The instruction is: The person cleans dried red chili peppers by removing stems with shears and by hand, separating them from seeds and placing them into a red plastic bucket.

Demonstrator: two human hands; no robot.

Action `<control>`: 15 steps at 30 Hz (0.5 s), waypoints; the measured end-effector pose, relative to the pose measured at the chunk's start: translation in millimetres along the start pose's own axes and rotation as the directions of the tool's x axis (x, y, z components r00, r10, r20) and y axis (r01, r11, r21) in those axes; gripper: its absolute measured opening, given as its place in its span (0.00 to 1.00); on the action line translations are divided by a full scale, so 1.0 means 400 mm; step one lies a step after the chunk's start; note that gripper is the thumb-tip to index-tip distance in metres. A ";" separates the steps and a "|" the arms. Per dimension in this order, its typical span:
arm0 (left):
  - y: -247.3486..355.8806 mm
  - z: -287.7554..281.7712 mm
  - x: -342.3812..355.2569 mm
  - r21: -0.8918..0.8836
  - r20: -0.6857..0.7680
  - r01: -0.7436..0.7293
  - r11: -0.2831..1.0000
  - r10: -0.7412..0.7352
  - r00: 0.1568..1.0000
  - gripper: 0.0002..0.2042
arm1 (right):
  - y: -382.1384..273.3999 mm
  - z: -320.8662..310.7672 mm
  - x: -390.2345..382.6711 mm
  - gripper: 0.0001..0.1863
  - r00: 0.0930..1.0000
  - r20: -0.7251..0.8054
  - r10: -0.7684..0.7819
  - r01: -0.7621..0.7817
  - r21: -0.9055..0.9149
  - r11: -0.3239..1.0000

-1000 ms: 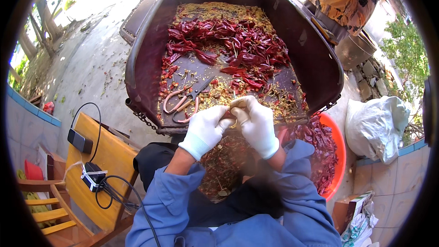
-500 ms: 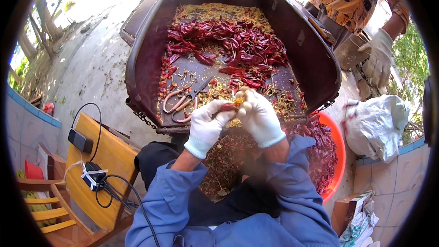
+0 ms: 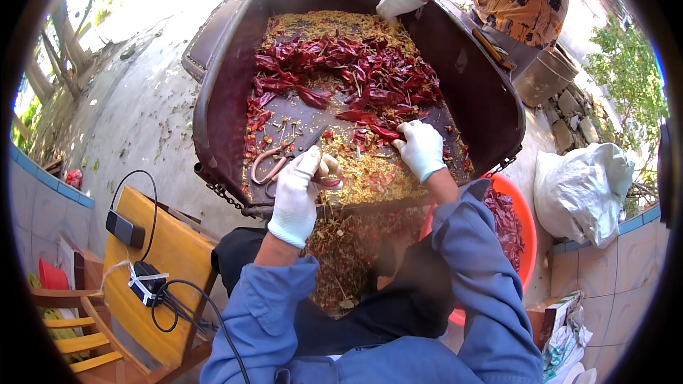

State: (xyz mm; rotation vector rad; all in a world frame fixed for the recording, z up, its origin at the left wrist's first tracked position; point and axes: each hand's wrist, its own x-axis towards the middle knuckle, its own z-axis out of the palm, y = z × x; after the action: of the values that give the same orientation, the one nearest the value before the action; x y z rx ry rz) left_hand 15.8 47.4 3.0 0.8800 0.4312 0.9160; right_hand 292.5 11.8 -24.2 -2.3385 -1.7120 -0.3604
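Apparently a picking step: right hand (image 3: pixel 423 151) was at a dried red chili (image 3: pixel 384 132) on the cart bed (image 3: pixel 297 112), closure unclear; left hand (image 3: pixel 297 192) clamped a reddish scrap (image 3: pixel 330 183). Next move seemingly called for pinching one chili.

The gloved left hand (image 3: pixel 296 190) is raised with curled fingers; the gloved right hand (image 3: pixel 425 151) reaches farther forward, palm down.
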 end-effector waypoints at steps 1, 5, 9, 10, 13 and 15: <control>0.003 0.006 -0.001 0.045 -0.013 0.006 0.999 -0.005 1.000 0.18 | 0.005 0.007 0.005 0.12 1.000 -0.019 0.002 -0.002 -0.037 0.999; 0.015 0.010 -0.004 0.140 -0.059 0.085 0.987 -0.078 0.995 0.11 | 0.004 0.011 0.007 0.10 0.996 -0.059 0.070 -0.066 0.078 0.995; 0.033 0.041 -0.016 0.482 -0.081 0.036 0.875 0.004 0.997 0.11 | -0.030 -0.054 -0.010 0.13 0.982 -0.002 0.188 -0.164 0.478 0.863; 0.030 0.049 -0.020 0.535 -0.095 0.042 0.844 0.010 0.995 0.12 | -0.041 -0.067 -0.015 0.14 0.968 0.168 0.189 -0.253 0.646 0.720; 0.008 0.050 -0.014 0.867 0.170 -0.316 0.385 0.367 0.915 0.16 | -0.096 -0.142 -0.054 0.17 0.878 0.478 -0.006 -0.456 0.841 0.290; -0.001 0.052 -0.016 0.910 0.346 -0.408 0.077 0.404 0.847 0.22 | -0.111 -0.184 -0.070 0.14 0.829 0.543 -0.136 -0.492 0.823 0.283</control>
State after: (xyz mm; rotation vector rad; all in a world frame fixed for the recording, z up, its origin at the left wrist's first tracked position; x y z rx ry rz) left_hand 26.1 32.3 14.5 2.3458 0.8255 1.1252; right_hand 237.0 -23.5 37.7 -1.6059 -1.1267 1.1976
